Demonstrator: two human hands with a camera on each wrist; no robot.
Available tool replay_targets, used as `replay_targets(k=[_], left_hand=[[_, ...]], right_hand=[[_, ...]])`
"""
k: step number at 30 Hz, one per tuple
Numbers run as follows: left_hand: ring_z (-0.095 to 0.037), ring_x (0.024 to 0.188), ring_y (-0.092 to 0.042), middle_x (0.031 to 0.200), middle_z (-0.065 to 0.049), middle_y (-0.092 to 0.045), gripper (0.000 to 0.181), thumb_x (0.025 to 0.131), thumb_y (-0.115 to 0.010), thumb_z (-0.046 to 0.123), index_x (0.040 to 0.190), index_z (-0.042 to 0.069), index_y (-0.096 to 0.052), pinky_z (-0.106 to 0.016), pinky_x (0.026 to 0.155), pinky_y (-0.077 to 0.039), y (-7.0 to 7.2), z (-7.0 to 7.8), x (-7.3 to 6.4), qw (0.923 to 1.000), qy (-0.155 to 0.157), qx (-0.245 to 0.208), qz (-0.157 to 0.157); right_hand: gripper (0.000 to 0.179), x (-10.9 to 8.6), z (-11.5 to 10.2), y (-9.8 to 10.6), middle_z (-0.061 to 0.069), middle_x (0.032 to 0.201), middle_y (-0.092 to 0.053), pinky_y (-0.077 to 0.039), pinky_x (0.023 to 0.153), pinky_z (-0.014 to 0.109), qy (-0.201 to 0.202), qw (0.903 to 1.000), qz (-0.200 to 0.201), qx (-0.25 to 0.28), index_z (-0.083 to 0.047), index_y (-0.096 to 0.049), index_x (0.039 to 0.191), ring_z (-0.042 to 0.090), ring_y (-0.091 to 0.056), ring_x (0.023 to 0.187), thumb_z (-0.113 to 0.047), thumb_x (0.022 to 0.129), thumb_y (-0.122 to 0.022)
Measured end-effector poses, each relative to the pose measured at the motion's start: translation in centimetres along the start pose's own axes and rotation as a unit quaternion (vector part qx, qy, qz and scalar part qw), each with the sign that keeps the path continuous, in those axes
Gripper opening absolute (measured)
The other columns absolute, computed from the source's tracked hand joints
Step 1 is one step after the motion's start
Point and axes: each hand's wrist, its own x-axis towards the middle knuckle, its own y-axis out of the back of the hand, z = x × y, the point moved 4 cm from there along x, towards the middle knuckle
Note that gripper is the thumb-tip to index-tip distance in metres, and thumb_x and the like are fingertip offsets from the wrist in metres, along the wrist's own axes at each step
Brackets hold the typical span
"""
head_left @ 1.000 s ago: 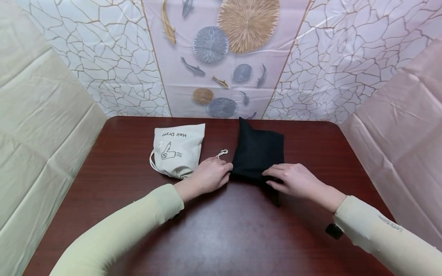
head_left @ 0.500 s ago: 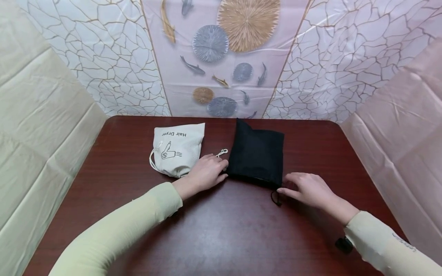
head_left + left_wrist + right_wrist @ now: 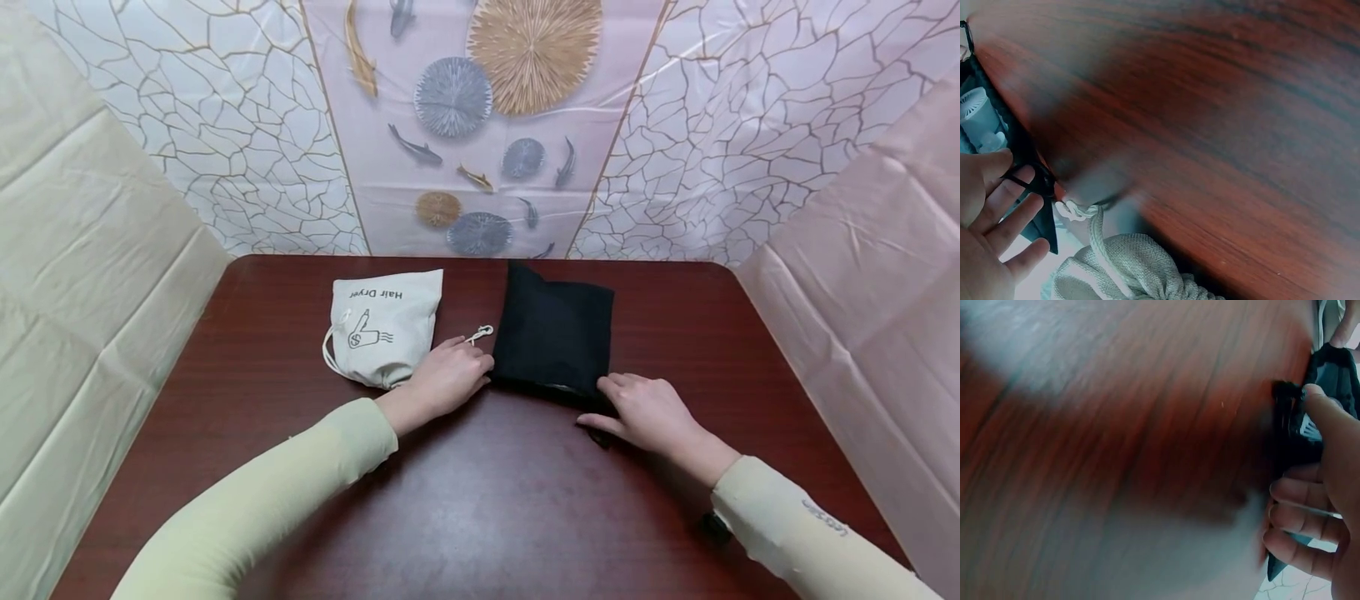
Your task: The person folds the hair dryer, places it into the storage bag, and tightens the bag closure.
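A black drawstring bag (image 3: 555, 342) lies on the table with its mouth toward me. My left hand (image 3: 450, 375) pinches the left corner of that mouth, a black cord (image 3: 1017, 182) crossing its fingers. Inside the mouth shows a pale rounded object with a slotted grille (image 3: 974, 112). At the right corner is my right hand (image 3: 652, 412); its fingertips touch the bag's side while the thumb stretches out apart from them. The right wrist view puts that thumb at the bag's rim, near a dark cord end (image 3: 1284, 390).
A cream drawstring pouch (image 3: 420, 304) printed "Hair Dryer" lies left of the black bag, partly behind my left hand. Its white cord end (image 3: 480, 334) rests between the two. The dark red table (image 3: 465, 508) has fabric walls on three sides.
My right hand left the middle of the bag's mouth, moved right off the corner, then came back to it. The bag shifted slightly left and its front edge flattened. My left hand stayed near its corner.
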Motion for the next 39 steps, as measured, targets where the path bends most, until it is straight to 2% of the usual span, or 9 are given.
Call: replay_targets(k=[5, 12, 14, 17, 21, 27, 39], left_hand=[[-0.023, 0.103, -0.074, 0.097, -0.004, -0.077, 0.011, 0.095, -0.079, 0.021, 0.094, 0.012, -0.073, -0.048, 0.11, -0.052, 0.1, -0.1, -0.1, 1.0, 0.0, 0.0, -0.001], [-0.024, 0.105, -0.074, 0.1, -0.005, -0.077, 0.01, 0.096, -0.078, 0.02, 0.097, 0.012, -0.074, -0.048, 0.111, -0.051, 0.2, -0.5, -0.3, 0.9999, 0.007, -0.001, -0.011], [-0.024, 0.105, -0.074, 0.1, -0.005, -0.078, 0.01, 0.096, -0.078, 0.02, 0.097, 0.011, -0.074, -0.049, 0.11, -0.051, 0.2, -0.6, -0.3, 0.9999, 0.004, -0.004, -0.009], [-0.024, 0.106, -0.074, 0.101, -0.005, -0.078, 0.01, 0.097, -0.078, 0.02, 0.098, 0.011, -0.073, -0.05, 0.111, -0.051, 0.3, -0.8, -0.4, 0.9999, 0.003, -0.01, -0.008], [-0.025, 0.108, -0.074, 0.103, -0.005, -0.078, 0.009, 0.098, -0.076, 0.02, 0.101, 0.011, -0.074, -0.05, 0.112, -0.05, 0.4, -1.0, -0.6, 0.9997, 0.005, -0.021, -0.012], [-0.026, 0.107, -0.074, 0.105, -0.005, -0.078, 0.01, 0.099, -0.075, 0.021, 0.104, 0.011, -0.076, -0.05, 0.113, -0.049, 0.8, -1.0, -0.6, 0.9994, 0.006, -0.029, -0.017], [-0.026, 0.101, -0.074, 0.099, -0.003, -0.078, 0.009, 0.098, -0.078, 0.022, 0.098, 0.014, -0.075, -0.049, 0.112, -0.05, 1.2, -1.4, -0.9, 0.9999, -0.001, -0.011, 0.005]], right_hand=[[0.048, 0.2, -0.3, -0.3, 0.002, 0.069, -0.052, -0.042, 0.043, 0.032, 0.023, 0.9996, 0.01, -0.016, -0.01, -0.056, 0.084, 0.02, -0.059, 0.057, -0.048, 0.086, -0.086], [0.031, -0.4, 0.6, -0.3, -0.002, 0.077, -0.052, -0.045, 0.051, 0.033, 0.029, 0.9991, -0.022, 0.023, -0.013, -0.057, 0.088, 0.016, -0.056, 0.064, -0.025, 0.089, -0.086], [0.029, -0.6, 0.7, -0.3, -0.002, 0.08, -0.053, -0.046, 0.052, 0.032, 0.038, 0.9987, -0.011, 0.033, -0.014, -0.059, 0.087, 0.016, -0.057, 0.067, -0.021, 0.087, -0.087], [0.023, -0.8, 0.7, -0.4, 0.0, 0.084, -0.058, -0.052, 0.054, 0.035, 0.069, 0.9968, 0.021, 0.036, -0.014, -0.065, 0.088, 0.018, -0.062, 0.074, -0.014, 0.085, -0.088], [0.019, -0.9, 0.9, -0.6, 0.002, 0.089, -0.064, -0.057, 0.059, 0.038, 0.105, 0.9932, 0.04, 0.029, -0.012, -0.071, 0.09, 0.02, -0.067, 0.081, -0.008, 0.082, -0.088], [0.021, -1.4, 1.4, -0.3, 0.002, 0.085, -0.061, -0.054, 0.055, 0.036, 0.116, 0.9923, 0.04, 0.016, -0.011, -0.069, 0.088, 0.019, -0.063, 0.075, -0.007, 0.08, -0.088], [0.02, -1.6, 2.1, 0.3, 0.0, 0.081, -0.06, -0.056, 0.057, 0.035, 0.126, 0.9919, 0.018, -0.007, -0.012, -0.072, 0.088, 0.019, -0.063, 0.077, -0.006, 0.079, -0.089]])
